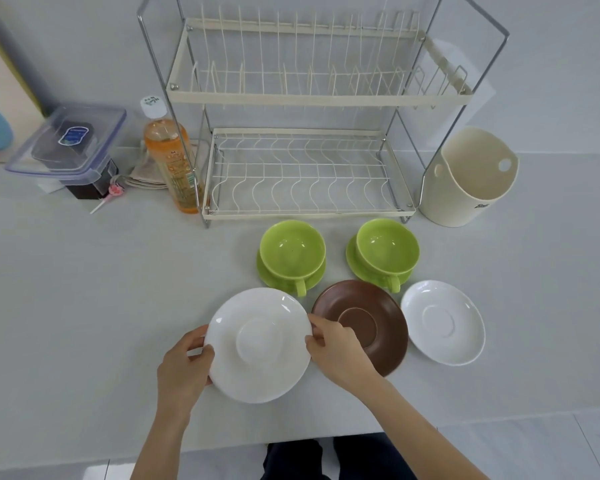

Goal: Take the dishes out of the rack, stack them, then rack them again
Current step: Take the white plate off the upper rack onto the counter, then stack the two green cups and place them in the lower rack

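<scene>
Our left hand [184, 365] and right hand [336, 348] pinch opposite rims of the large white saucer [257, 344] at the counter's near edge, beside a brown saucer [378, 327] and a smaller white saucer [444, 322]. Two green cups on green saucers [291, 254] [387, 249] stand before the two-tier dish rack [305, 98], both tiers bare.

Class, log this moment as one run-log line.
rack: empty | both hands: gripping large white saucer | brown saucer: beside

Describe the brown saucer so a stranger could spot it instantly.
Start at the wire dish rack; in front stand two green cups on saucers. In the nearer row of three saucers, the brown saucer is the middle one, the only dark dish, flanked by white ones.
</scene>
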`<state>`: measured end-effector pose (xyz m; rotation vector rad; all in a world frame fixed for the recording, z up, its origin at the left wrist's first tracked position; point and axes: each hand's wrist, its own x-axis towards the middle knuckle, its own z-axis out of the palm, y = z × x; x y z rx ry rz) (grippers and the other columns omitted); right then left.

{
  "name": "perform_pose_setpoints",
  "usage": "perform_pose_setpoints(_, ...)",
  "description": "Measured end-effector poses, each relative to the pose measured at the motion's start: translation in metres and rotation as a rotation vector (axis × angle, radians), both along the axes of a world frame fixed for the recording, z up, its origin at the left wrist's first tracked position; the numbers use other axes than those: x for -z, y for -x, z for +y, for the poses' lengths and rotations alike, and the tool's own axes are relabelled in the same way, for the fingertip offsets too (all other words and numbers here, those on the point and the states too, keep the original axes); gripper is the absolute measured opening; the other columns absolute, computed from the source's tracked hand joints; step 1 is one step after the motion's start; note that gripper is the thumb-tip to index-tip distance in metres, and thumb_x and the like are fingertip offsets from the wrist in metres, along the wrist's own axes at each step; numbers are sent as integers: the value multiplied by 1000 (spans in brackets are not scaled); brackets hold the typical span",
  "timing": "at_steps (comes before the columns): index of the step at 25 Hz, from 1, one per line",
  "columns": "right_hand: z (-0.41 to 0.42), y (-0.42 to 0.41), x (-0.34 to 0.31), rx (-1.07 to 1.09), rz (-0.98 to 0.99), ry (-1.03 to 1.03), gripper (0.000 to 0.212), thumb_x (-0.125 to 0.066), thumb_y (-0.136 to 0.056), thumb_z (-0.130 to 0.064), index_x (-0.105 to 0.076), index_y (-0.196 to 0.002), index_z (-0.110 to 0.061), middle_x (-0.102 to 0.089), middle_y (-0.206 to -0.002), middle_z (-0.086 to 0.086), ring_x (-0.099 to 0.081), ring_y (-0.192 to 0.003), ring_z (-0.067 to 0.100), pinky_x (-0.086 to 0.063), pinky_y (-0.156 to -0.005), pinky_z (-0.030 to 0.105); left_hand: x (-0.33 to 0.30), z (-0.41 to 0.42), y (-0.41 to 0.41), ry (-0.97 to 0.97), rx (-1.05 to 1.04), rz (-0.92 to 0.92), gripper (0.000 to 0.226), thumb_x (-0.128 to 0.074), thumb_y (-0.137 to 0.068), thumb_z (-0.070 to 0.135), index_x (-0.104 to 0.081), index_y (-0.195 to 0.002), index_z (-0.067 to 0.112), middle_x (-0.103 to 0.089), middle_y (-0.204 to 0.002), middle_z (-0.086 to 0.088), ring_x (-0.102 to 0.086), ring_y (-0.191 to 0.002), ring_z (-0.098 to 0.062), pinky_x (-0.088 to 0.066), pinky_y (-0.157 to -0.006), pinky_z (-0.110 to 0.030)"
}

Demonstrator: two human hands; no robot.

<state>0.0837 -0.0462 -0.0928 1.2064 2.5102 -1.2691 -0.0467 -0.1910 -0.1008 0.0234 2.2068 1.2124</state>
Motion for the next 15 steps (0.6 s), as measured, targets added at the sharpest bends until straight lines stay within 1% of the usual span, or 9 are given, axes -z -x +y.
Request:
perform_pose_setpoints(1, -1, 1, -1, -14, 4, 4, 27, -39, -86, -10, -57, -105, -6, -57, -72, 14, -45, -70, 30, -43, -70, 38, 0, 0, 0, 16, -1, -1, 36, -47, -84, 1, -60, -116, 14, -57, -104, -9, -55, -99, -30, -52, -78, -41)
perform_pose_setpoints(2, -2, 2, 0, -33, 7, 13, 27, -39, -86, -10, -56, -107, -6, -52, -65, 6, -43, -70, 29, -38, -68, 35, -1, 1, 1, 33, 0, 5, 36, -47, -84, 4, -61, -115, 15, -57, -104, -8, -54, -99, -29, -52, -84, -45)
perform_pose_setpoints(4, -3, 3, 1, -61, -3, 44, 27, -40, -87, -12, -54, -109, -8, -39, -58, -8, -39, -73, 25, -33, -70, 28, -4, 1, 1, 54, 12, 15, 37, -50, -80, 14, -62, -114, 17, -59, -103, -8, -55, -97, -28, -49, -92, -51)
perform_pose_setpoints(5, -4, 4, 1, -68, -12, 66, 27, -41, -88, -13, -53, -111, -8, -36, -59, -11, -39, -75, 24, -33, -72, 26, -5, 1, 1, 59, 18, 23, 41, -49, -76, 19, -62, -115, 17, -60, -102, -8, -55, -96, -28, -48, -93, -51)
perform_pose_setpoints(9, -8, 6, 0, -65, -16, 180, 36, -41, -92, -21, -45, -126, -12, -35, -64, -16, -42, -81, 21, -33, -74, 24, -3, 2, 3, 110, 47, 93, 37, -46, -86, 8, -58, -120, 13, -61, -106, -10, -54, -94, -27, -46, -95, -45)
perform_pose_setpoints(11, -9, 4, -4, -50, -6, 241, 38, -40, -93, -25, -44, -129, -15, -45, -70, -14, -47, -83, 22, -37, -77, 26, 0, 4, 2, 167, 109, 125, 39, -45, -88, 10, -53, -125, 13, -59, -120, -15, -55, -104, -31, -41, -94, -38)
perform_pose_setpoints(13, -9, 2, -9, -41, 13, 250, 35, -40, -93, -26, -47, -124, -13, -61, -88, -4, -55, -92, 25, -43, -85, 33, 3, 8, 1, 221, 165, 151, 43, -45, -89, 12, -46, -132, 11, -49, -134, -17, -49, -118, -34, -36, -97, -38)
perform_pose_setpoints(14, -8, 2, -12, -27, 30, 224, 32, -41, -93, -25, -48, -120, -10, -62, -90, 1, -56, -91, 25, -44, -87, 36, 2, 11, 0, 243, 176, 169, 45, -45, -89, 13, -42, -135, 10, -41, -140, -18, -43, -124, -36, -34, -101, -40)
perform_pose_setpoints(15, -4, 0, -14, -1, 52, 184, 29, -42, -93, -23, -49, -115, -6, -61, -86, 6, -55, -87, 27, -45, -87, 37, 0, 14, -1, 262, 185, 199, 47, -45, -90, 13, -39, -136, 8, -33, -146, -18, -35, -130, -36, -30, -104, -42)
